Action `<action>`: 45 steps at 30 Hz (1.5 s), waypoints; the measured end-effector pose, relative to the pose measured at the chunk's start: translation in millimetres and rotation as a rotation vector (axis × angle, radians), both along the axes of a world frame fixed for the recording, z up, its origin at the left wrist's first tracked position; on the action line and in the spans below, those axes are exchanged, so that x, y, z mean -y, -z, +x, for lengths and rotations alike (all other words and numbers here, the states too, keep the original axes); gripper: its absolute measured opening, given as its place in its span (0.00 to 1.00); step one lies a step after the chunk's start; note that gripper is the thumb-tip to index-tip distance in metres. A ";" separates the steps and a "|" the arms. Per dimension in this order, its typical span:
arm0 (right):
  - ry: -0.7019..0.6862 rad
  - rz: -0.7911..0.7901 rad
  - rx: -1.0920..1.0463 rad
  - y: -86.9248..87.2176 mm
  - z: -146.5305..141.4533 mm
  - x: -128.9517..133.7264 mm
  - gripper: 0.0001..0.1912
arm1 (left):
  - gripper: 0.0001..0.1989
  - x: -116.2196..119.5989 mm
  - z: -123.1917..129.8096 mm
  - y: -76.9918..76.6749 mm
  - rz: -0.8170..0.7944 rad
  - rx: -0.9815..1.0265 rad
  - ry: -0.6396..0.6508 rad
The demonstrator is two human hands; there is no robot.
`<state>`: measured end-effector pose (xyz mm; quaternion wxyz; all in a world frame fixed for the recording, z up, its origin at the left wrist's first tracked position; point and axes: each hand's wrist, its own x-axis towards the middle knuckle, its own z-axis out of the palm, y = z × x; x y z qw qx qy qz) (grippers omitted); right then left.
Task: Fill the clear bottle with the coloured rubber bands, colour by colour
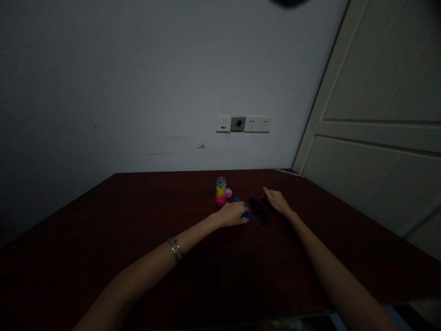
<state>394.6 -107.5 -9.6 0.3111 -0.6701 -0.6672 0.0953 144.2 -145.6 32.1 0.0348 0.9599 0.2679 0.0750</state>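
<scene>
A clear jar (221,192) stands upright on the dark red table, with pink pieces at its bottom, yellow above and some blue near the top. Just right of it is a small pink item (228,193). My left hand (233,214) rests over a spread of small blue pieces (247,215), its fingers bent and apart; nothing is visibly held. A heap of small black pieces (259,210) lies between my two hands. My right hand (274,198) rests on its side at the right of the black heap, fingers curled, and what they hold, if anything, is hidden.
The table (165,193) meets a pale wall with sockets and a switch (238,124). A white panelled door (372,133) stands along the right side. A flat object with a pale edge (296,322) lies at the near edge.
</scene>
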 end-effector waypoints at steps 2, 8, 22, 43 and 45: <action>-0.007 0.004 -0.009 1.9 1.0 -0.8 0.32 | 0.10 -0.5 2.8 -0.4 0.001 0.002 0.002; -0.001 0.015 -0.013 5.0 1.0 -1.5 0.31 | 0.08 1.2 8.2 0.3 0.033 -0.010 -0.034; 0.002 0.012 -0.011 3.9 0.1 -0.8 0.30 | 0.07 -3.8 5.2 -12.3 -0.025 0.061 0.013; 0.001 0.000 -0.010 2.3 -2.9 0.7 0.30 | 0.04 -86.7 -56.6 -67.8 -0.408 0.951 -0.182; -0.001 0.009 -0.010 3.2 -2.3 0.1 0.30 | 0.05 -89.6 -58.9 -60.9 -0.451 0.999 -0.208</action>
